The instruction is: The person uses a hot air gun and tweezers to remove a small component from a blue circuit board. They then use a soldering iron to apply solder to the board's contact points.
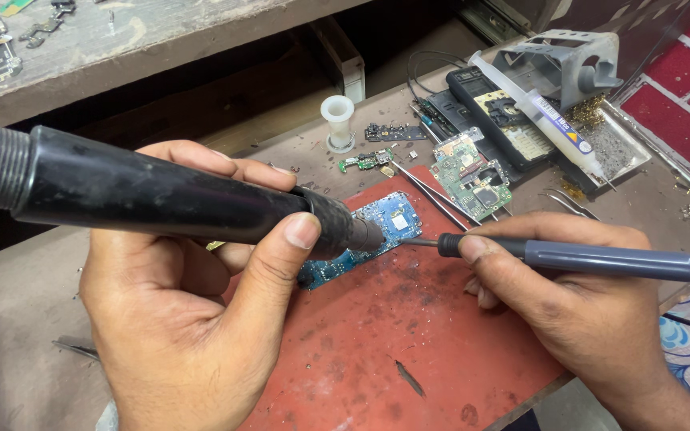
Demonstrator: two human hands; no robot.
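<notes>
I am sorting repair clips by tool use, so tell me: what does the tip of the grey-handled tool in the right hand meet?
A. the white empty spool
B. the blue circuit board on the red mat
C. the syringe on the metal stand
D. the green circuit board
B: the right hand holds the grey-handled tool with its tip at the edge of the blue circuit board on the red mat, where the left hand also aims the black nozzle tool.
</notes>
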